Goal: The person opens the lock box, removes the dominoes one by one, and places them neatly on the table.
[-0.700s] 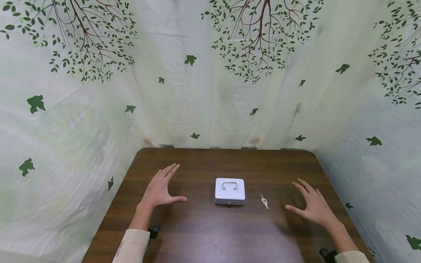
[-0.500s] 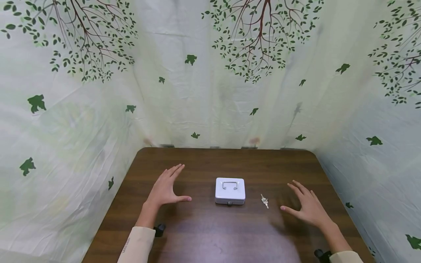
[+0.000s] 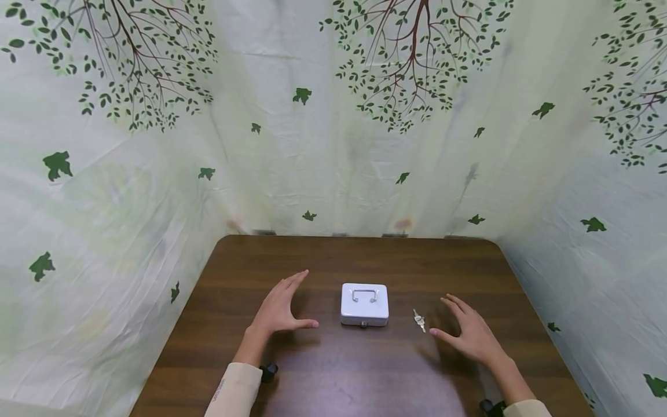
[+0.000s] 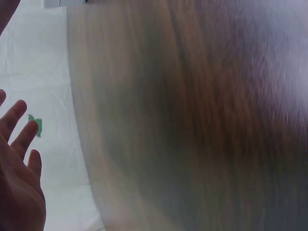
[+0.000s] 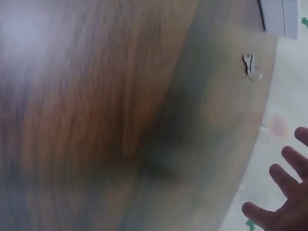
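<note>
A small white cash box (image 3: 364,304) with a silver handle on its lid sits closed in the middle of the table, its lock facing the near side. To its right lie silver keys (image 3: 419,321) on a ring. My left hand (image 3: 277,308), thumb spread from the fingers, hovers left of the box without touching it. On the other side, my right hand (image 3: 468,331) is held likewise, its thumb tip close to the keys. Neither hand holds anything. The right wrist view shows the keys (image 5: 250,67) and a corner of the box (image 5: 280,17).
The brown wooden table (image 3: 333,370) has rounded far corners. A pale curtain (image 3: 354,145) printed with branches and green leaves hangs behind it and along both sides. Dark wrist cameras (image 3: 268,372) sit at the sleeve cuffs.
Both hands have moved inward, the left one rightward and the right one leftward, and a little nearer to the person. The box and keys have stayed in place.
</note>
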Motion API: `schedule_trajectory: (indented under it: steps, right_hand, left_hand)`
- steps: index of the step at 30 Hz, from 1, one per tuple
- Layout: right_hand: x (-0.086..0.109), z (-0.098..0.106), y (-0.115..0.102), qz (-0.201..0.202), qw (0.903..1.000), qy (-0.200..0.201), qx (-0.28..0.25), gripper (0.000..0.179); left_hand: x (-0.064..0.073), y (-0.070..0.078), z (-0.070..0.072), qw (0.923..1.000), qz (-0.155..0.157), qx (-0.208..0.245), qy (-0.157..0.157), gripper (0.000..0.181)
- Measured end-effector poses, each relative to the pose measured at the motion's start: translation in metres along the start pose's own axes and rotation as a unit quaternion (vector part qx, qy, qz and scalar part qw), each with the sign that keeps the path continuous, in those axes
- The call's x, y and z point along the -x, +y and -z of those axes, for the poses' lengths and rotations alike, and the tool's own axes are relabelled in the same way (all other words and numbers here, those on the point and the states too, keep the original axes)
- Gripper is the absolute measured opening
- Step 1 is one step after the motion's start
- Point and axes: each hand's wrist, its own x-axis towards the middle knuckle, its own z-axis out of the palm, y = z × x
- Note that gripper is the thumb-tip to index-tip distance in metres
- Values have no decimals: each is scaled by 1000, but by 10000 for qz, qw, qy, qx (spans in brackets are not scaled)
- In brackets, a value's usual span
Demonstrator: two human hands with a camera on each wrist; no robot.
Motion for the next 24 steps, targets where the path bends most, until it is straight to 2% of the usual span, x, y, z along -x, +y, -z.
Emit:
schedule_trajectory:
  steps: [11, 17, 24]
  right_hand:
    - [-3, -27, -9, -186, 9994, -39, -283, 80]
    - [-7, -39, -15, -395, 9988, -55, -268, 76]
    - [-15, -51, -22, -560, 9984, 105, -69, 63]
  left_hand:
    - [-13, 12, -27, 9992, 98, 281, -280, 130]
    - [-19, 20, -43, 9986, -50, 431, -315, 129]
    - [-22, 23, -55, 9976, 40, 593, -346, 128]
